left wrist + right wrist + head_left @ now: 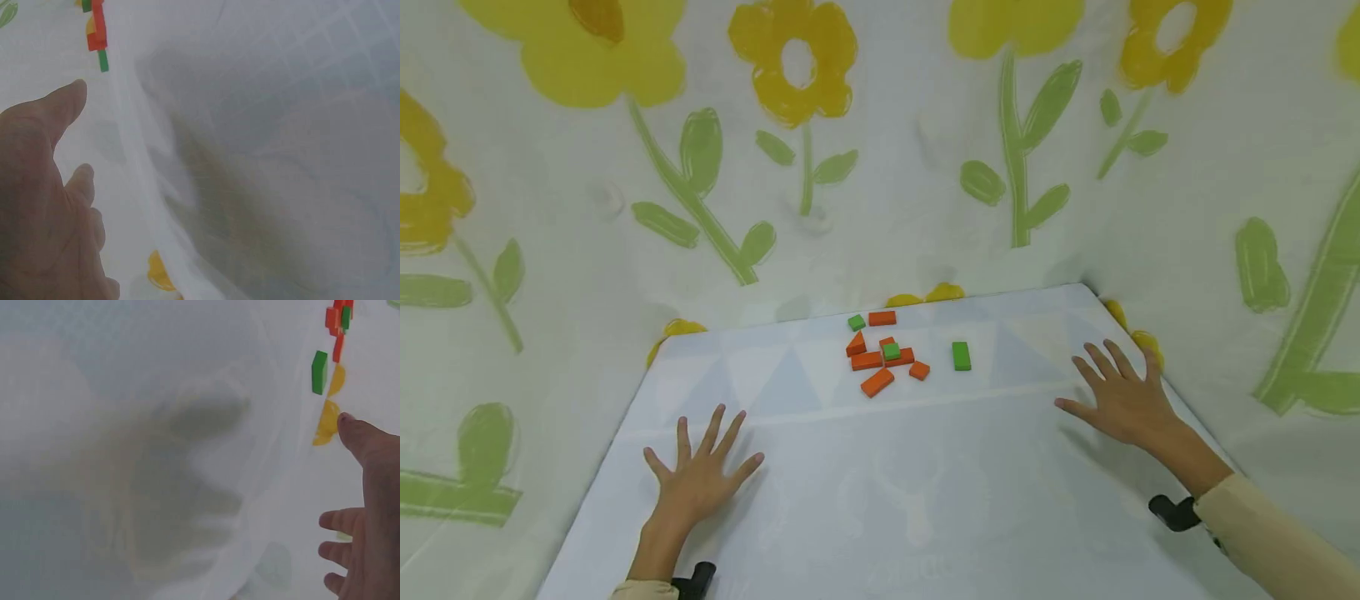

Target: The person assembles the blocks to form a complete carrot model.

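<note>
Over bench (pixel 850 492), we see left hand (pixel 698 486) at its left, right hand (pixel 1126 406) at its right, fingers of both splayed and free. Near bench's far edge, orange blocks (pixel 877 382) cluster with two green cubes (pixel 891 352); green slab (pixel 961 356) lies apart. Behind bench, flowered sheet (pixel 887 183).

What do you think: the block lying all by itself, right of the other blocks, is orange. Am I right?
Not quite: the lone block, lying right of the other blocks, is green, not orange. The head view shows it.
</note>
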